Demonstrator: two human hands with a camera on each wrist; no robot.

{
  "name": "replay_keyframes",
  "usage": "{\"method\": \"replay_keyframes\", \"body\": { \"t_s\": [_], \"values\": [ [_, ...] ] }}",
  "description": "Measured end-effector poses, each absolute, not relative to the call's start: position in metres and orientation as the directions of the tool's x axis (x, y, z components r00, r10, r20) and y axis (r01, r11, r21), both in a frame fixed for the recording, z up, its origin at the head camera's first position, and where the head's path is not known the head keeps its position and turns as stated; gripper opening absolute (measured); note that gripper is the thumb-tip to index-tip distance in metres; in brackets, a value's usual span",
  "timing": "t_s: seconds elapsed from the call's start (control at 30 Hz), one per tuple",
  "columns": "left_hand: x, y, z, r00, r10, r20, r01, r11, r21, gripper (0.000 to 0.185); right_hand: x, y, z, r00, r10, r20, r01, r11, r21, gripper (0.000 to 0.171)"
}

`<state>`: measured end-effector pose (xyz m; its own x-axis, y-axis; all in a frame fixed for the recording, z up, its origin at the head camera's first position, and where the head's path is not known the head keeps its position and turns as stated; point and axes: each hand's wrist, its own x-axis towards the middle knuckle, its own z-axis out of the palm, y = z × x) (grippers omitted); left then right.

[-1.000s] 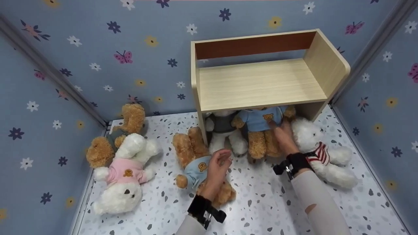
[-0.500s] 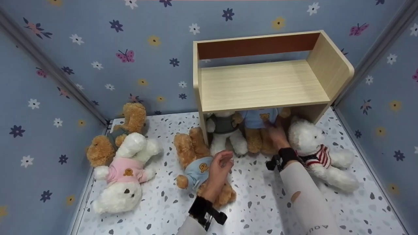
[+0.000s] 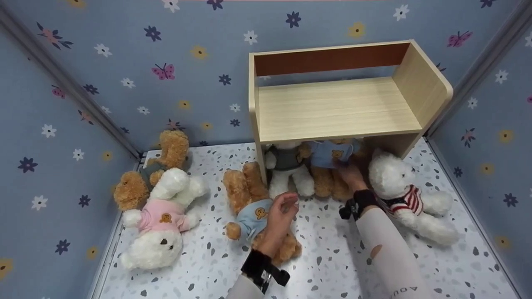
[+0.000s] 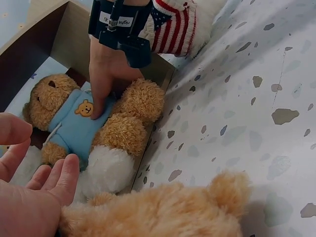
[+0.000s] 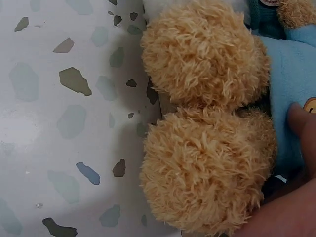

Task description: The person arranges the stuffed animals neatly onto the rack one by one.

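Note:
A brown teddy bear in a light blue hoodie (image 3: 326,154) sits under the shelf unit's board, its head hidden in the head view. My right hand (image 3: 350,174) holds its side, thumb (image 5: 297,118) on the hoodie's front near the bear badge; the other fingers are mostly hidden. A white bear in a dark grey top (image 3: 288,160) sits beside it on the left. My left hand (image 3: 281,214), fingers loosely bent and holding nothing, is over a second brown bear in blue (image 3: 251,218) that lies on the floor.
The wooden shelf unit (image 3: 338,110) stands against the flowered wall. A white bear in a striped top (image 3: 409,203) lies at its right front. At the left lie a white bear in pink (image 3: 160,218) and a brown bear (image 3: 131,191) on the speckled floor (image 3: 332,265).
My right hand has moved slightly left and back, and the brown bear in blue now sits deeper under the board. My left hand has stayed nearly still.

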<state>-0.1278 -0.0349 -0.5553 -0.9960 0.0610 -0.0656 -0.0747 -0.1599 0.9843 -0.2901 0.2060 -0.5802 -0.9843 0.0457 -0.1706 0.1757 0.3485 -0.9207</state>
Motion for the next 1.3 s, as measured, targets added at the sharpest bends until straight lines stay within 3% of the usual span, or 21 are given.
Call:
{"method": "replay_keyframes", "body": {
  "t_s": [0.2, 0.5, 0.77, 0.97, 1.17, 1.3],
  "values": [
    [-0.131, -0.034, -0.567, -0.997, 0.056, -0.046, -0.054, -0.146, 0.988, 0.029, -0.284, 0.209, -0.583, -0.975, 0.101, -0.197, 0.217, 0.262, -0.940, 0.077],
    [-0.129, -0.034, -0.568, -0.998, 0.061, -0.027, -0.034, -0.120, 0.992, 0.027, -0.289, 0.192, -0.584, -0.999, 0.038, -0.033, 0.044, 0.340, -0.939, 0.068],
    [-0.130, -0.035, -0.566, -0.994, 0.087, -0.071, -0.084, -0.153, 0.985, 0.027, -0.301, 0.188, -0.597, -0.990, -0.097, 0.106, -0.141, 0.502, -0.853, 0.080],
    [-0.123, -0.035, -0.545, -0.994, 0.088, -0.061, -0.075, -0.164, 0.984, 0.028, -0.296, 0.195, -0.593, -0.998, -0.062, 0.017, -0.042, 0.432, -0.901, 0.078],
    [-0.117, -0.036, -0.538, -0.997, 0.072, -0.038, -0.048, -0.147, 0.988, 0.028, -0.281, 0.202, -0.588, -0.983, 0.056, -0.172, 0.181, 0.294, -0.939, 0.077],
    [-0.118, -0.036, -0.540, -0.998, 0.065, -0.017, -0.025, -0.124, 0.992, 0.028, -0.274, 0.207, -0.586, -0.965, 0.095, -0.245, 0.262, 0.254, -0.931, 0.078]
  ]
}}
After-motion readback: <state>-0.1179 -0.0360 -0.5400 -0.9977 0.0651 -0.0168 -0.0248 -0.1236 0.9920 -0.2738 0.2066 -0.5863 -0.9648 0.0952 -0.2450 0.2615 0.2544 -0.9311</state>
